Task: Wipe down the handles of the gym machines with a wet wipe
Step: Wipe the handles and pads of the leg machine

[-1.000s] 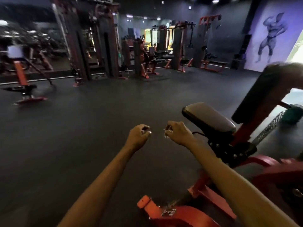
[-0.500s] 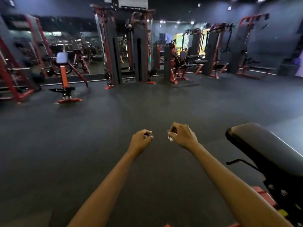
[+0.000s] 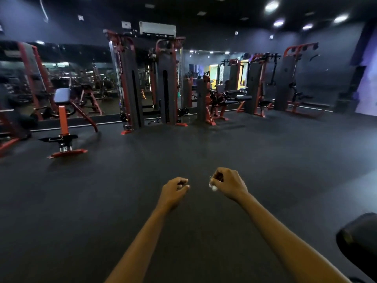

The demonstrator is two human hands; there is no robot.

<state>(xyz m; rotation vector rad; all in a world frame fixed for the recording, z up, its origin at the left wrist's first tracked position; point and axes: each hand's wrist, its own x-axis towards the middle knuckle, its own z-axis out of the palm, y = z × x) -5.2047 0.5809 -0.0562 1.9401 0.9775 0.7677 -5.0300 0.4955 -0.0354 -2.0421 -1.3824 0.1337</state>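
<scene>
Right hand (image 3: 229, 185), centre frame, pinches small white wipe (image 3: 213, 185) at fingertips, carried ready for next handle. Left hand (image 3: 174, 189) beside it, fingers curled, holds nothing visible. Both over bare floor (image 3: 102, 201); machines (image 3: 146, 82) well apart, upper frame. No handle within reach.

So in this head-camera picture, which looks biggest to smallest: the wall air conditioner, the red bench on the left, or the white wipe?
1. Red bench
2. Air conditioner, though it is farther off, so true size is unsure
3. White wipe, pinched in the right hand
</scene>
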